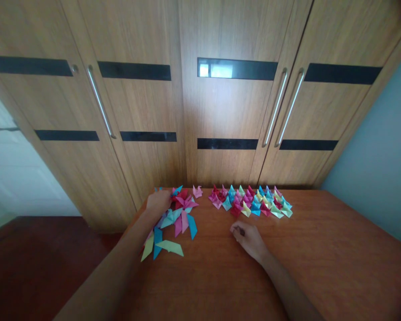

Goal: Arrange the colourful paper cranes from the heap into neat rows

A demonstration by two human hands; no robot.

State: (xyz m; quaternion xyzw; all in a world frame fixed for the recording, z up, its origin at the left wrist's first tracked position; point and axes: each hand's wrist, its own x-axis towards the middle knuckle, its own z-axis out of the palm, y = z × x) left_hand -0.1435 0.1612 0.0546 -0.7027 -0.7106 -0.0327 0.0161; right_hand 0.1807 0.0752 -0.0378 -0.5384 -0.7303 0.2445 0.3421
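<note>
My left hand (158, 202) reaches into a loose pile of folded paper pieces (172, 217) in pink, red, blue and pale green at the table's left. Its fingers look drawn together at the pile's back, and their tips are hidden among the paper. My right hand (249, 238) rests on the table with fingers loosely curled and no object visible in them. Just beyond it, small origami cranes (250, 203) stand close together in rows of mixed colours. A single pink crane (197, 191) sits between the pile and the rows.
The reddish-brown wooden table (214, 276) ends against a wooden wardrobe (147, 102) with metal handles and dark strips. A white door (26, 169) is at the left, and a pale blue wall (374, 151) at the right.
</note>
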